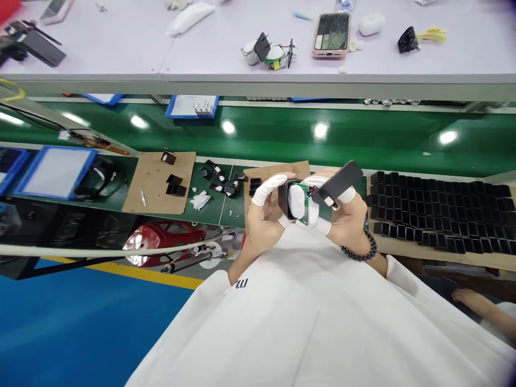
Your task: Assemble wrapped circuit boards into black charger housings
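My left hand (264,212) and my right hand (349,217) meet over the bench edge, both with white finger cots. Between them sits a small assembly (300,203): a white part on a green circuit board with red wires inside a black shell. The left hand's fingers pinch its left side. In my right hand, a flat black cover (337,184) tilts up to the right above the assembly. A dark bead bracelet (363,252) circles my right wrist.
Rows of black housings (439,212) fill a tray at right. Cardboard sheets (155,185) with small black parts lie at left, beside blue trays (52,172). A green conveyor (282,131) runs behind. The shelf above carries a phone (331,33) and loose parts. Another person's hand (470,298) shows at lower right.
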`<action>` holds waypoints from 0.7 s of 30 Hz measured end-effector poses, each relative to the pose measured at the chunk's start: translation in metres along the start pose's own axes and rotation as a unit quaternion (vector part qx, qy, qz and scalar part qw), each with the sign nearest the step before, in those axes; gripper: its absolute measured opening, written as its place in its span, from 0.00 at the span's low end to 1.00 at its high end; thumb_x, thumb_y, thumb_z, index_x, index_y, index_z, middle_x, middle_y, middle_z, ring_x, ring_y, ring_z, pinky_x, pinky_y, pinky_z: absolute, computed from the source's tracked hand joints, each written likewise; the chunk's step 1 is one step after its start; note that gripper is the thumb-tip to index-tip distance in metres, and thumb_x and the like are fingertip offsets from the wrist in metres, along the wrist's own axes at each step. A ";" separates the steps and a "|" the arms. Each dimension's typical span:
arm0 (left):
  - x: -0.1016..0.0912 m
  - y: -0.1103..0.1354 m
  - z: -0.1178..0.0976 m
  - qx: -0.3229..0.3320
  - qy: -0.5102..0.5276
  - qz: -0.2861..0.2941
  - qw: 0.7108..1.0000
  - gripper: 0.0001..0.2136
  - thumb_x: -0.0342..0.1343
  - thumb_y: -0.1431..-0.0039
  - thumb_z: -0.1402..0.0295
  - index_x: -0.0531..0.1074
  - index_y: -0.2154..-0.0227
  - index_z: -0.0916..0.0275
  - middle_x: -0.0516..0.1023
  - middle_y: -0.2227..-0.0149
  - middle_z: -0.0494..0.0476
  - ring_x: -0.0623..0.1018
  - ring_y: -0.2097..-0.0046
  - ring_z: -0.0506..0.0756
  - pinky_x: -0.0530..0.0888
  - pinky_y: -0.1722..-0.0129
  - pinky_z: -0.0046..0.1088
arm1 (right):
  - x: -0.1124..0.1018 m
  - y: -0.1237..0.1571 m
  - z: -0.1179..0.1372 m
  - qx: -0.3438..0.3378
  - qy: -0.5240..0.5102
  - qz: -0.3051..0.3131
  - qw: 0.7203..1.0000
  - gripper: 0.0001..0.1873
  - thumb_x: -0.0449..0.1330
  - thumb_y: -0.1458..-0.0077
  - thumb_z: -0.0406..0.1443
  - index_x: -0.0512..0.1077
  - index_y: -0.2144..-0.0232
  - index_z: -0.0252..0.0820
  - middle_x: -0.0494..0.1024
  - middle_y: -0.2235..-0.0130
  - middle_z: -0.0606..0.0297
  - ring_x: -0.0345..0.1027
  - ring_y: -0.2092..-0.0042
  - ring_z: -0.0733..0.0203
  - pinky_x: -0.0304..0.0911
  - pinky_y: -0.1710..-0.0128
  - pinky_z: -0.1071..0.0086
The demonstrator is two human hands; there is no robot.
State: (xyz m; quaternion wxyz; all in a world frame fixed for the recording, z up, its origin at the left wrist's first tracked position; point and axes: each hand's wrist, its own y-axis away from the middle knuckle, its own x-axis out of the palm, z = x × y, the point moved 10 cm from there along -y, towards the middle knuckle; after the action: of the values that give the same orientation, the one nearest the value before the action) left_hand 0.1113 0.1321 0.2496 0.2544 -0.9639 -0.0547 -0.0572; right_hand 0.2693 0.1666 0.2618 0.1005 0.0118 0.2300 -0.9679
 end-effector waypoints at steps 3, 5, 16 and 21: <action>-0.001 0.000 0.014 -0.018 0.021 0.003 1.000 0.32 0.77 0.52 0.62 0.74 0.43 0.45 0.79 0.43 0.54 0.78 0.39 0.62 0.74 0.34 0.48 | 0.006 -0.007 0.010 -0.026 0.046 0.036 0.998 0.27 0.78 0.56 0.46 0.79 0.53 0.55 0.79 0.52 0.62 0.73 0.44 0.42 0.67 0.38 0.42; -0.004 0.001 0.044 -0.065 0.032 -0.007 0.997 0.34 0.79 0.56 0.60 0.75 0.44 0.48 0.79 0.43 0.55 0.78 0.39 0.63 0.73 0.34 0.49 | 0.009 -0.011 0.004 -0.014 0.074 0.068 0.995 0.33 0.79 0.57 0.44 0.77 0.47 0.55 0.77 0.45 0.60 0.69 0.40 0.42 0.66 0.36 0.44; -0.027 0.043 0.164 -0.341 0.131 -0.033 0.930 0.39 0.80 0.74 0.72 0.78 0.50 0.57 0.82 0.50 0.58 0.80 0.42 0.63 0.77 0.41 0.44 | -0.002 -0.023 -0.070 0.104 0.038 0.155 0.982 0.28 0.76 0.52 0.37 0.78 0.47 0.51 0.73 0.35 0.59 0.63 0.31 0.44 0.61 0.31 0.47; -0.018 0.042 0.140 -0.335 0.189 0.039 0.922 0.39 0.83 0.75 0.67 0.81 0.51 0.57 0.84 0.50 0.59 0.81 0.44 0.65 0.79 0.44 0.42 | 0.019 -0.024 -0.084 0.155 -0.054 0.265 0.950 0.18 0.73 0.46 0.40 0.83 0.53 0.47 0.85 0.49 0.60 0.79 0.46 0.48 0.73 0.40 0.50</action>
State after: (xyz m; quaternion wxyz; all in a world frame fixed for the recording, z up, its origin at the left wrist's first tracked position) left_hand 0.1103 0.1641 0.1057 -0.0758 -0.9655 0.0539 -0.2431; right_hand 0.2444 0.2217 0.1958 0.3622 0.0352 0.0602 -0.9295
